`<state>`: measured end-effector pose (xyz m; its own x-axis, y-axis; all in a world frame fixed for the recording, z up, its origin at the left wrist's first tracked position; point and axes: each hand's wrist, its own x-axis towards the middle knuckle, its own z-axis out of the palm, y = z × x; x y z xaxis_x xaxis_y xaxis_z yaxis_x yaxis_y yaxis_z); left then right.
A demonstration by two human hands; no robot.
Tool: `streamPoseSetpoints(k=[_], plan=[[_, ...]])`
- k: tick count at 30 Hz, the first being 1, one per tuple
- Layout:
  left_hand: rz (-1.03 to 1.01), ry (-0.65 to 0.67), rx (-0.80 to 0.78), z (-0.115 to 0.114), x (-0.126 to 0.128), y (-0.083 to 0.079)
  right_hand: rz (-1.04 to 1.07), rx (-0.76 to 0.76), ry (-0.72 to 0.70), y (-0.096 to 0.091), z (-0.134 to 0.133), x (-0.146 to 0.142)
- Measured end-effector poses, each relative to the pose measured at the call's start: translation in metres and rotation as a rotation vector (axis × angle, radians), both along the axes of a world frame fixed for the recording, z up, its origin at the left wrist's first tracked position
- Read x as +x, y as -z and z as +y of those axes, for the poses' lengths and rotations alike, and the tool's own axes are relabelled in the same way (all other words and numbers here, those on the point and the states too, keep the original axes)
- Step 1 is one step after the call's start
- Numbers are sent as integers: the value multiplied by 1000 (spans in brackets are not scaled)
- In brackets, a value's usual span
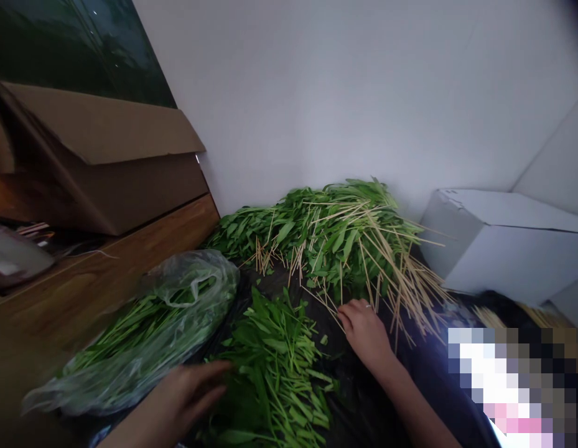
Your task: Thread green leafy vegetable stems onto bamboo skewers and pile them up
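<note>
My left hand (188,389) lies low at the near left, fingers stretched out and touching the edge of a loose heap of green leafy stems (274,367) on a black plastic sheet (363,398). My right hand (363,330) rests knuckles up at the foot of a larger pile of skewered greens (335,230), its curled fingers against the thin bamboo skewers (405,286). A ring shows on one finger. Whether that hand pinches a skewer is hidden.
A clear plastic bag of greens (149,330) lies to the left. Behind it run a wooden ledge (106,274) and an open cardboard box (102,162). A white box (508,242) stands at the right against the white wall. A blurred patch covers the lower right.
</note>
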<state>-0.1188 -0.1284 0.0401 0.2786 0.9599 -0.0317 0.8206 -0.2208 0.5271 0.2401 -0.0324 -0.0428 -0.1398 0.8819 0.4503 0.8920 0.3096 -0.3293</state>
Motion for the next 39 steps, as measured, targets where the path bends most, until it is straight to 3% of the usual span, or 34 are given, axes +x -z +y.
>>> streamPoseSetpoints(k=[3,5,11,14,19,23,27,34,39], plan=[[-25,137,35,39,46,-20,-92,-23,12,9,0,-6],[-46,259,61,58,69,-24,-133,-33,28,12,2,-7],[24,480,55,75,97,-11,-182,-36,70,13,4,-7],[32,489,82,78,110,-3,-177,-22,71,11,4,-7],[181,392,137,89,133,13,-146,-1,39,9,4,-6],[247,460,108,100,136,22,-133,0,24,10,5,-6],[42,488,137,116,131,22,-137,-2,23,8,5,-7],[-318,312,420,134,117,-6,-63,14,-9,-3,0,-10],[-283,322,507,136,111,-18,50,78,-34,-12,-4,-14]])
